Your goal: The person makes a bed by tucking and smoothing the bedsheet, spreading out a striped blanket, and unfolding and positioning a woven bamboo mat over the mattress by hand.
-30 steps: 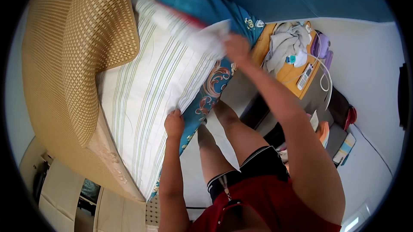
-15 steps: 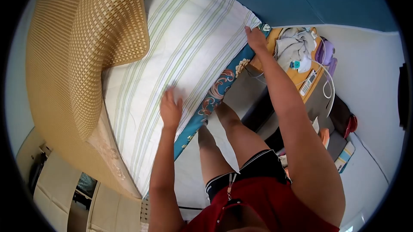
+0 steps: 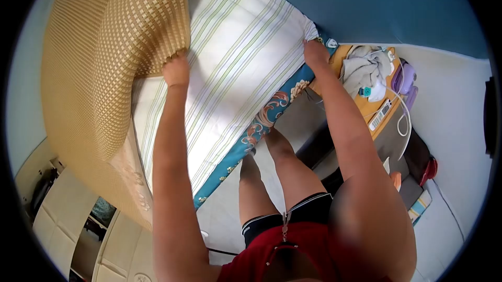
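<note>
A white sheet [image 3: 240, 47] with green and grey stripes lies over the mattress [image 3: 266, 112], whose teal side carries a floral pattern. My left hand [image 3: 177, 70] is closed on the lower corner of a tan woven mat [image 3: 117, 47], which is folded back over the left part of the bed. At the bed's far right corner, my right hand [image 3: 316, 54] is closed on the bunched edge of the striped sheet; its fingertips are partly hidden.
A wooden nightstand [image 3: 380, 109] beside the bed holds a grey cloth [image 3: 364, 65], a remote control [image 3: 380, 114], a white cable [image 3: 402, 125] and a purple object [image 3: 404, 78]. A blue headboard or wall panel [image 3: 392, 10] borders the far side. Pale cabinets [image 3: 57, 219] stand lower left.
My left hand has moved up and left from over the striped sheet and taken hold of the mat's corner. My right hand stays at the sheet's corner, where the fabric is now more bunched.
</note>
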`<action>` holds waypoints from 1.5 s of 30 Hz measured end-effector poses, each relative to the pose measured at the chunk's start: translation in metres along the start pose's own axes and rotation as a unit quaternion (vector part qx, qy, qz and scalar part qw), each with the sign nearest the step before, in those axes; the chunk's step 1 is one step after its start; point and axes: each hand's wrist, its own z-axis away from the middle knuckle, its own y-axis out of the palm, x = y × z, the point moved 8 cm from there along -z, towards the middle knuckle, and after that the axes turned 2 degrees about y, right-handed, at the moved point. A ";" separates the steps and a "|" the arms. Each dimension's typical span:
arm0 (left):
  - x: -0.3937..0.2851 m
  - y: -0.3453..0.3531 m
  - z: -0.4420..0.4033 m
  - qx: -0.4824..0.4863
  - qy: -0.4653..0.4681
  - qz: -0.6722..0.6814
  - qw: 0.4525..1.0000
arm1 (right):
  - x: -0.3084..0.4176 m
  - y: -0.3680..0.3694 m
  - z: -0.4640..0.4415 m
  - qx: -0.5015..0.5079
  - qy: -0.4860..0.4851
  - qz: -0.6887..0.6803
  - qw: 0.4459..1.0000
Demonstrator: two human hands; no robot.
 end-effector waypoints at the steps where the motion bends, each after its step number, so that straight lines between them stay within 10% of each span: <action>1: 0.013 -0.011 -0.001 0.022 -0.007 0.029 0.999 | -0.001 0.002 -0.002 0.002 0.009 0.008 1.000; 5: 0.110 -0.088 0.002 -0.002 -0.059 0.164 0.985 | 0.003 -0.006 0.000 0.023 0.000 0.044 0.999; 10: 0.446 -0.105 0.058 -0.094 -0.375 0.233 0.892 | -0.001 0.005 -0.010 0.021 0.024 -0.006 0.999; 12: 0.454 -0.220 0.091 -0.092 -0.501 0.041 0.859 | -0.002 0.009 -0.012 0.023 0.026 0.015 0.999; 14: 0.578 -0.193 0.130 -0.118 -0.594 0.214 0.766 | -0.005 0.012 -0.017 -0.005 0.029 0.003 1.000; 17: 0.496 -0.253 0.106 -0.097 -0.545 0.031 0.832 | -0.002 0.009 -0.014 0.001 0.013 0.018 1.000; 20: 0.499 -0.199 0.085 -0.168 -0.501 0.184 0.829 | 0.002 0.011 -0.015 0.008 0.016 0.033 0.999; 22: 0.487 -0.116 0.040 -0.019 -0.360 0.376 0.853 | -0.003 0.012 -0.018 0.007 0.020 0.049 0.999; 24: 0.313 -0.129 0.015 -0.034 -0.323 0.574 0.752 | 0.000 0.014 -0.020 0.010 0.013 0.070 0.997; 25: 0.291 -0.069 -0.011 0.100 -0.133 0.334 0.928 | 0.001 0.011 -0.018 0.003 0.019 0.063 0.998; 26: 0.201 -0.085 -0.001 0.128 -0.237 0.465 0.843 | 0.003 0.005 -0.014 -0.003 0.024 0.056 0.998; 28: 0.052 -0.064 0.002 0.201 -0.009 0.366 0.909 | 0.000 0.005 -0.019 -0.018 0.033 0.042 0.998; 32: -0.185 -0.120 0.055 0.310 -0.129 0.760 0.557 | 0.010 0.001 -0.012 0.000 0.008 0.105 0.994; 35: -0.238 -0.197 0.026 0.287 -0.183 0.927 0.160 | 0.000 0.026 -0.026 0.091 -0.042 0.115 0.988; 38: -0.254 -0.217 0.006 0.285 -0.157 0.943 0.071 | 0.006 0.011 -0.016 -0.038 -0.100 0.206 0.973; 41: -0.228 -0.179 0.001 0.218 -0.166 0.933 0.233 | 0.015 -0.005 -0.004 -0.135 -0.142 0.255 0.947; 45: -0.113 -0.117 0.042 -0.048 -0.166 0.667 0.724 | -0.021 0.036 -0.037 -0.131 -0.184 0.167 0.960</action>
